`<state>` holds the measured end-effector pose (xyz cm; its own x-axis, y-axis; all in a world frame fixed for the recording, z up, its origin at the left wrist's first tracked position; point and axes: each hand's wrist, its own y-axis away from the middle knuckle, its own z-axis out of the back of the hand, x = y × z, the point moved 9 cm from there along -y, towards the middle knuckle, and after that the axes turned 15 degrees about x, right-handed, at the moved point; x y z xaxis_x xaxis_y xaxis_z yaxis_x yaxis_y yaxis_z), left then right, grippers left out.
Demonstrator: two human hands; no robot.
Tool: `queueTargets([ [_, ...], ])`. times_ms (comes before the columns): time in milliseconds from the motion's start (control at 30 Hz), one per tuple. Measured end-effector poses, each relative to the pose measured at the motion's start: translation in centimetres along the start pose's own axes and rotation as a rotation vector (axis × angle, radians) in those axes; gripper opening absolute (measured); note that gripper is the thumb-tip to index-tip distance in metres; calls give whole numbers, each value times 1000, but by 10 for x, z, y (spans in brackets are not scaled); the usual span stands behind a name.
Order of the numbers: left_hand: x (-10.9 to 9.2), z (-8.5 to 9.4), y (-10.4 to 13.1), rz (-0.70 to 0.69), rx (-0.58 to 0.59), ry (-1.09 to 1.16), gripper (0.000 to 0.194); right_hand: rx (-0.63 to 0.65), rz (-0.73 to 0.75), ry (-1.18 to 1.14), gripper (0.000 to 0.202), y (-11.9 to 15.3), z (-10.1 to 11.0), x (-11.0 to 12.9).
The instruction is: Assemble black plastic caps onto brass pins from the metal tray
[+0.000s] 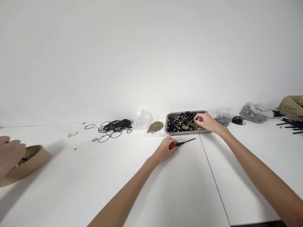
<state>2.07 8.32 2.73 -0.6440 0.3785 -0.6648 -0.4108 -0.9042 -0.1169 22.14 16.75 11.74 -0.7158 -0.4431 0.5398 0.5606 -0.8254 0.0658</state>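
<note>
Evidently, a co-worker's hand (pixel 10 154) is at the far left, over a tan container (pixel 29 165) with small parts inside; its grip cannot be made out. Further right, black rubber rings (pixel 115 126) lie in a tangle on the white tabletop (pixel 82 189), with a few loose ones around it. Just beside them sits a crumpled clear plastic bag (pixel 142 119), then a heap of small brass-coloured pieces (pixel 155 126). The person's left hand (pixel 165 148) is closed around the red handle of a screwdriver (pixel 181 144), whose shaft points right, in front of a metal tray (pixel 166 126) of mixed black and gold-coloured parts. The right hand (pixel 205 122) is over the tray's right side, thumb and fingers curled close together; whether they pinch a part cannot be told. Beyond are 2 clear bags of dark pieces (pixel 255 113), a small black coil (pixel 238 120) between them, and black strips (pixel 293 124) near a tan bin (pixel 291 106).
</note>
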Motion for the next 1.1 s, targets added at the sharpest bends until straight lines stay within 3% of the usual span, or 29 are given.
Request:
queueTargets([
  [67,0,-2,1,1,15,-17,14,47,-42,18,23,-27,1,2],
  [167,0,-3,2,0,29,-32,14,151,-77,54,25,-54,-16,0],
  [300,2,-3,3,10,26,-34,15,228,-82,85,16,-66,-43,-13],
  [400,4,-4,3,7,13,-39,16,247,-58,104,11,-68,-49,-23],
  [700,4,-1,5,-11,-8,-44,14,124,-5,66,12,-66,-21,-22],
  [900,2,-1,4,-18,-12,-43,15,96,10,-162,9,-55,-6,-22],
  [1000,2,-1,4,-14,-2,-42,16,50,-36,-319,12,-51,1,-29],
  [1100,2,-1,4,-12,10,-41,16,-43,-119,-332,12,-44,12,-39],
])
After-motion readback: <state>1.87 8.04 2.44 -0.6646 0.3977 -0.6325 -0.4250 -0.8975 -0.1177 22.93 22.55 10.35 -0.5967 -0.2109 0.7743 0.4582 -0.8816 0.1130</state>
